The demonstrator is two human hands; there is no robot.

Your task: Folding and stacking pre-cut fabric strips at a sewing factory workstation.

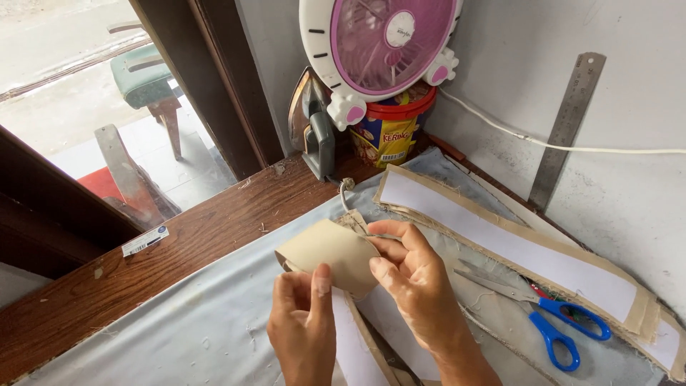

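Observation:
A strip of beige fabric (pixel 330 250), folded over on itself, is held up in both hands above the pale cloth-covered table (pixel 207 314). My left hand (pixel 304 325) pinches its lower edge, thumb on top. From the right, my right hand (pixel 414 282) grips the fold with thumb and fingers. The strip's lower part, faced with white lining, runs down between my wrists.
Blue-handled scissors (pixel 554 325) lie right of my hands. A long beige strip with white lining (pixel 514 246) lies along the wall. A steel ruler (pixel 568 129) leans on the wall. An iron (pixel 314 129), a pink fan (pixel 382 46) and a red-lidded bucket (pixel 393 132) stand at the back.

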